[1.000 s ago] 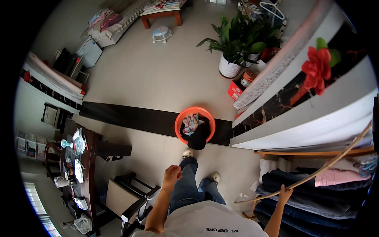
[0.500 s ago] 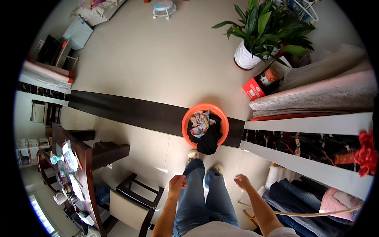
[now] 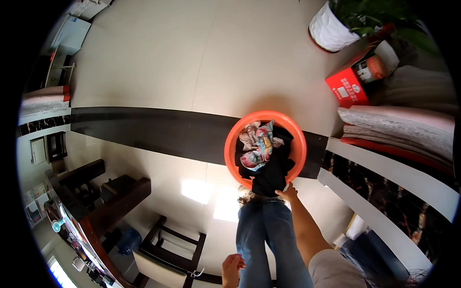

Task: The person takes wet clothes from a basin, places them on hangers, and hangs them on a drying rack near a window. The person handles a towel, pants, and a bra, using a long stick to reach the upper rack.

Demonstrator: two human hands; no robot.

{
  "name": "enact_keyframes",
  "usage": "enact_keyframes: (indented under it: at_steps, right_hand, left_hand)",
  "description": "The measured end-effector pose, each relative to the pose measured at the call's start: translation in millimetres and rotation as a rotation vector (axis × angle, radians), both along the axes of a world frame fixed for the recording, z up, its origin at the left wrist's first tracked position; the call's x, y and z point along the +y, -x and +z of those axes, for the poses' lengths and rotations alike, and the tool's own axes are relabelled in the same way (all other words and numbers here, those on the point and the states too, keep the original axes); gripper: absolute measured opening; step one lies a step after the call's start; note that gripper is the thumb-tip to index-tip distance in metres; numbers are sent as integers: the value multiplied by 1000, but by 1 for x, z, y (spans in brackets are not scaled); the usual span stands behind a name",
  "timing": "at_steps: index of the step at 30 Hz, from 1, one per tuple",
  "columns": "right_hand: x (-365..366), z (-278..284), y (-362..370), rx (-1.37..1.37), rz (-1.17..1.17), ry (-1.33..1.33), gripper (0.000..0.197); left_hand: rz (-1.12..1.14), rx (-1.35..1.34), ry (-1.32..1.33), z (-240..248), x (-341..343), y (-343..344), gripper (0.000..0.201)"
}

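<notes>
In front of my feet stands a round orange plastic basin [image 3: 301,144] on the floor. Inside it lie a black garment [image 3: 271,176] and a crumpled multicoloured patterned cloth [image 3: 260,150]. Part of the black garment hangs over the basin's near rim. My right hand [image 3: 288,192] is at this rim, right beside the hanging cloth. Its thumb points up against the rim and its fingers point left; the grip seems closed on the rim, though the fingers partly hide the contact. Lower down, by my left leg, my left hand [image 3: 234,264] is loosely curled with nothing visible in it.
A dark floor strip [image 3: 153,132] runs behind the basin. To the right are a red box [image 3: 346,89], a white plant pot [image 3: 331,29], stacked folded fabrics [image 3: 398,129] and a marble-edged ledge [image 3: 370,187]. A chair [image 3: 168,269] and dark table [image 3: 86,235] stand at left.
The view has come lower and nearer to the basin. My right hand has reached forward to its near rim. My left hand is now lower in view, still curled.
</notes>
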State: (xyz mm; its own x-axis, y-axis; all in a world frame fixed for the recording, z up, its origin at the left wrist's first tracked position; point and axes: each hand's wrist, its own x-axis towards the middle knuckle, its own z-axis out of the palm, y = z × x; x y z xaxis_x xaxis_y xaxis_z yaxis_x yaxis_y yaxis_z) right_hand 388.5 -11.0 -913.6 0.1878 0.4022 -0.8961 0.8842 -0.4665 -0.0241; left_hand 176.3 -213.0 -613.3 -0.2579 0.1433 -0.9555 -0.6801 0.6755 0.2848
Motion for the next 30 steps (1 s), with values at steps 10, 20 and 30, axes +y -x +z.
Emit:
enact_keyframes:
  at_steps: [10, 20, 30]
  right_hand:
    - [-18, -25, 20, 197, -750, 12, 39]
    - [9, 273, -22, 806, -934, 35, 18]
    - [13, 457, -30, 829, -1011, -248, 53]
  left_hand:
    - [-2, -64, 26, -15, 13, -20, 20]
    - [-11, -168, -152, 41, 67, -26, 19]
    - [-75, -193, -301, 90, 107, -38, 25]
